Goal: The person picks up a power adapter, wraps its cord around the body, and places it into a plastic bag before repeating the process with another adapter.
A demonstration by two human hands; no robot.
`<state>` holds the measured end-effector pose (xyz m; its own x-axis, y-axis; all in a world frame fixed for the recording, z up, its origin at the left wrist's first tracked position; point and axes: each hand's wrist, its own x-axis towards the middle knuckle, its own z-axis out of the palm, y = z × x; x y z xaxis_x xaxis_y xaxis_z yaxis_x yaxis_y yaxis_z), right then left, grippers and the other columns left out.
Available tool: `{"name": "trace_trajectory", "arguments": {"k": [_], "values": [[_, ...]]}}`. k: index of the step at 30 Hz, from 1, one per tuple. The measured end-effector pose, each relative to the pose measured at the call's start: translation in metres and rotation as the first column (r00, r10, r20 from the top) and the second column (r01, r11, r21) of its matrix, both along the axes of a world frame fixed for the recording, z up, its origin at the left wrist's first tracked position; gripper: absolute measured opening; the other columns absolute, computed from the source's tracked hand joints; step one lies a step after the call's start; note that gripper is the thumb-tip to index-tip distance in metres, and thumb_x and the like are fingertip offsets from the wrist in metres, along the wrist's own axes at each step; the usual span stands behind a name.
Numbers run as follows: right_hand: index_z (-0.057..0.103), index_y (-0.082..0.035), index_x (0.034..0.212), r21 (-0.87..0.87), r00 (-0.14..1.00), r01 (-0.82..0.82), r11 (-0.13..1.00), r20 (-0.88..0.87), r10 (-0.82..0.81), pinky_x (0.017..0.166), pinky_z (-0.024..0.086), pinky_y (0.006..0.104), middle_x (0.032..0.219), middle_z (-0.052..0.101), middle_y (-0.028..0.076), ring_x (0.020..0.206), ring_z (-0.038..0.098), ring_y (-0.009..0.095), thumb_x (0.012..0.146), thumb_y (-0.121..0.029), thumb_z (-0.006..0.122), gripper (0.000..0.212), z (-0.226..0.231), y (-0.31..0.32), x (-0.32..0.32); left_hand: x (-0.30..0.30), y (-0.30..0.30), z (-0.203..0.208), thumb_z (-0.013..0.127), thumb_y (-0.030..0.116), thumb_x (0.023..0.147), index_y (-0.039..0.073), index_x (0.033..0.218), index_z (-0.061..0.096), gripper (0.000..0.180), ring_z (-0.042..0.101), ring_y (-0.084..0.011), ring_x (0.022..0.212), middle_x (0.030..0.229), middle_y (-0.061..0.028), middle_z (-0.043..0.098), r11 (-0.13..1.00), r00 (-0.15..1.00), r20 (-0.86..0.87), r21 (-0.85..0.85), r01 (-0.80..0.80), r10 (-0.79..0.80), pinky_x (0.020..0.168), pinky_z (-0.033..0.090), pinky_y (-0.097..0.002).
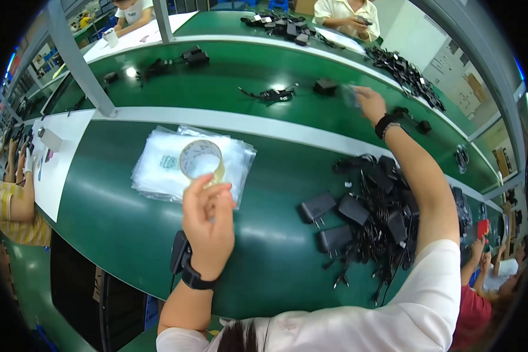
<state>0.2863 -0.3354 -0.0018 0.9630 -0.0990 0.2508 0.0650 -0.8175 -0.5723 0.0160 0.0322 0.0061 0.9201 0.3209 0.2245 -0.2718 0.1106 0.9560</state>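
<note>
My left hand, with a black band on its wrist, is raised over the near edge of a stack of clear plastic bags. Its fingers are curled together; what they hold, if anything, cannot be made out. Just beyond the fingertips is a roll of clear yellowish tape, partly overlapped by them. My right hand reaches far over the green belt, closed on a blurred, see-through item. A black power adapter lies on the belt beside it.
A heap of black power adapters with cables lies under my right arm. A coiled cable and other adapters rest on the belt. A grey post stands at the left. Other people work across the belt and at both sides.
</note>
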Motion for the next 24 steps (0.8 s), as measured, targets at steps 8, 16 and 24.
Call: {"name": "trace_trajectory", "arguments": {"k": [8, 16, 24], "values": [[0.029, -0.027, 0.138, -0.755, 0.798, 0.018, 0.656, -0.385, -0.464, 0.102, 0.016, 0.0584, 0.146, 0.011, 0.019, 0.134, 0.008, 0.037, 0.077, -0.065, 0.042, 0.073, -0.034, 0.004, 0.052, 0.006, 0.014, -0.019, 0.055, 0.005, 0.084, -0.003, 0.099, 0.055, 0.017, 0.063, -0.0189, 0.069, 0.081, -0.0129, 0.065, 0.826, 0.953, 0.227, 0.485, -0.289, 0.2, 0.063, 0.05, -0.0265], [0.047, -0.006, 0.123, -0.237, 0.972, -0.226, 0.945, -0.117, 0.203, 0.092, 0.04, 0.0406, 0.113, 0.054, 0.024, 0.105, 0.052, 0.038, 0.086, -0.048, 0.042, 0.056, -0.062, 0.135, 0.098, 0.012, 0.002, -0.011, 0.056, 0.001, 0.081, -0.004, 0.095, 0.058, 0.014, 0.063, -0.0236, 0.07, 0.081, -0.0142, 0.064, 0.724, 0.916, 0.378, 0.594, -0.351, 0.133, 0.063, 0.05, -0.0283], [0.056, -0.006, 0.09, 0.726, 0.904, -0.207, 0.656, -0.115, 0.412, 0.057, 0.048, 0.0288, 0.074, 0.057, 0.006, 0.058, 0.056, 0.017, 0.078, -0.017, 0.06, 0.017, 0.02, 0.16, 0.043, 0.011, 0.004, -0.015, 0.051, 0.008, 0.087, -0.003, 0.098, 0.057, 0.017, 0.062, -0.0215, 0.07, 0.083, -0.0139, 0.064, 0.879, 0.978, 0.159, 0.437, -0.191, 0.134, 0.065, 0.049, -0.0287]]}}
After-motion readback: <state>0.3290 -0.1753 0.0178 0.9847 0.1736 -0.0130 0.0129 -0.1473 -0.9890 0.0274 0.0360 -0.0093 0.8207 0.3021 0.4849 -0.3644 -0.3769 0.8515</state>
